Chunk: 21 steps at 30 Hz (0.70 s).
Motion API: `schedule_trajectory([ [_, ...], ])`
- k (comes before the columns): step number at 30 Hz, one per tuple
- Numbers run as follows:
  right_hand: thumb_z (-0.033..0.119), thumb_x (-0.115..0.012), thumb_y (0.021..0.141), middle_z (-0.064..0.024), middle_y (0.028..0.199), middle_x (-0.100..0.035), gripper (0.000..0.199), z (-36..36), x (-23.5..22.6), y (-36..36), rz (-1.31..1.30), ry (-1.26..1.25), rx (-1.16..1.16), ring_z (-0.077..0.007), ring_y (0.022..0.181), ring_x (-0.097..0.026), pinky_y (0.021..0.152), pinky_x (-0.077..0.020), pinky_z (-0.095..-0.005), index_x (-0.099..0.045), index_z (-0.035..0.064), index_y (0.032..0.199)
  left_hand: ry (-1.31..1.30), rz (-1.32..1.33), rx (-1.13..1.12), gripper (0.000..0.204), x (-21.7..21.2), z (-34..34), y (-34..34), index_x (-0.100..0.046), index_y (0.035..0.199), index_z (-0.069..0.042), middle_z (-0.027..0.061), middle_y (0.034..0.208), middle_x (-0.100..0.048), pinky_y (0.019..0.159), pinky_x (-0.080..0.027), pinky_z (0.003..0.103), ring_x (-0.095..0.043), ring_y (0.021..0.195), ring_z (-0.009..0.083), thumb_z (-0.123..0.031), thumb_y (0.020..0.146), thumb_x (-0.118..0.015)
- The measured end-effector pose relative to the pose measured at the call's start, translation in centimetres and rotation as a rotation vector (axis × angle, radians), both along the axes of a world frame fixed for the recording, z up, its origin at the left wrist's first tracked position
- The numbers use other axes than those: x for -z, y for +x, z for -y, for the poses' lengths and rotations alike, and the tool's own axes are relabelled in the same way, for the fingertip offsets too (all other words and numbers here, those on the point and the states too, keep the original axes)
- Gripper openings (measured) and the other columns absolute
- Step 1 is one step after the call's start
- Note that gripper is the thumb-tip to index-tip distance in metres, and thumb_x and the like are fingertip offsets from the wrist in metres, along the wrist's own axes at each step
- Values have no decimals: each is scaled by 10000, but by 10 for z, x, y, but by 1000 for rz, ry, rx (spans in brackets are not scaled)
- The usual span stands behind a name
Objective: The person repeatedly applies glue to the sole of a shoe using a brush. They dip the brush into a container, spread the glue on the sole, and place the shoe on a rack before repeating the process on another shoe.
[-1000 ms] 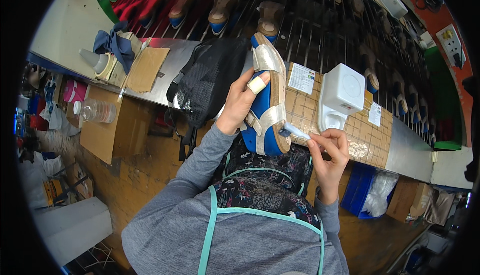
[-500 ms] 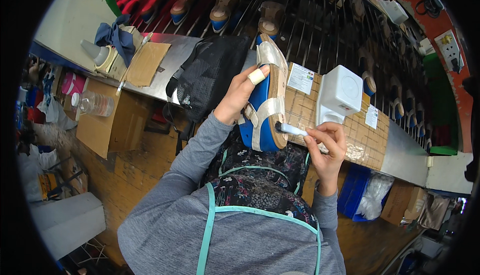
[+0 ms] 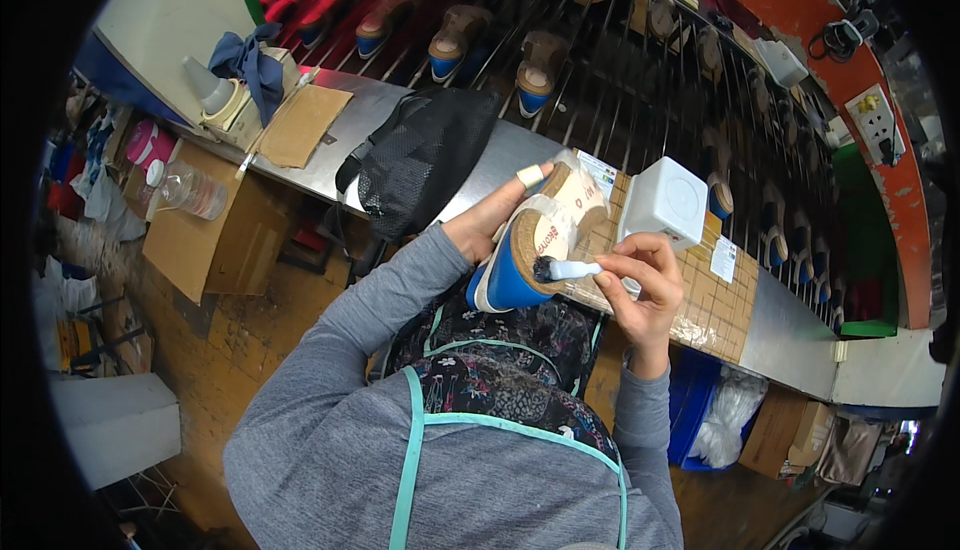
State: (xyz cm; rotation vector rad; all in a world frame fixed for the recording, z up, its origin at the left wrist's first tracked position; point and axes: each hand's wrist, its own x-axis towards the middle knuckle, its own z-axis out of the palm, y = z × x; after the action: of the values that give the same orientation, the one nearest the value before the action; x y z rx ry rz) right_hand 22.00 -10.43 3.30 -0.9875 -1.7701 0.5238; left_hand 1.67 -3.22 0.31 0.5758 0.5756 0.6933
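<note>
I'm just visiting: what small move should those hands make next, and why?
Probably a light sweep of the brush across the shoe's heel: the right hand holds the brush with its dark bristles at the heel's edge, while the left hand holds the shoe with its sole showing.

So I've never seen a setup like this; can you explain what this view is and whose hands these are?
No machine here: these are one person's bare hands, seen from above by a wide fisheye camera worn on their head, which is why straight edges bend. The left hand holds a blue-heeled shoe, sole turned up. The right hand pinches a small brush, its dark bristles at the shoe's cork heel. On the metal bench are a black mesh bag, a white container and some brown cardboard. Beyond it, more shoes sit on a barred rack.
</note>
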Motion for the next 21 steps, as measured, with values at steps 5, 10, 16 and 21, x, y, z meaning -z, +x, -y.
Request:
schedule_trajectory([
  [5, 84, -803, 689, -47, 885, -589, 196, -11, -5, -7, 33, 88, -97, -152, 803, -544, 619, -473, -248, -767, 86, 881, 319, 21, -10, 548, 0, 33, -8, -381, 1422, -100, 127, 1351, -518, 944, -526, 343, -581, 1165, 188, -444, 996, -414],
  [10, 115, -818, 672, -30, 871, -590, 204, -10, -5, -11, 72, 86, -100, -151, 772, -520, 635, -432, -258, -771, 109, 870, 77, 473, 347, 583, 24, 34, -15, -317, 1424, -38, 258, 1243, -499, 802, -566, 407, -601, 1011, 351, -409, 990, -436],
  [16, 133, -815, 669, -17, 877, -603, 201, -7, -11, -2, 180, 115, -95, -147, 760, -532, 694, -399, -279, -771, 116, 864, -303, 639, 333, 613, 41, 45, -20, -301, 1422, -17, 318, 1177, -509, 729, -581, 432, -600, 974, 431, -398, 976, -477],
  [21, 145, -806, 677, -14, 864, -613, 222, 11, -12, -11, 349, 283, 328, -120, 721, -538, 750, -307, -308, -758, 132, 893, 105, 225, 48, 712, 46, 9, -10, -402, 1400, -58, 157, 1223, -581, 854, -561, 337, -646, 1001, 211, -570, 916, -511],
])
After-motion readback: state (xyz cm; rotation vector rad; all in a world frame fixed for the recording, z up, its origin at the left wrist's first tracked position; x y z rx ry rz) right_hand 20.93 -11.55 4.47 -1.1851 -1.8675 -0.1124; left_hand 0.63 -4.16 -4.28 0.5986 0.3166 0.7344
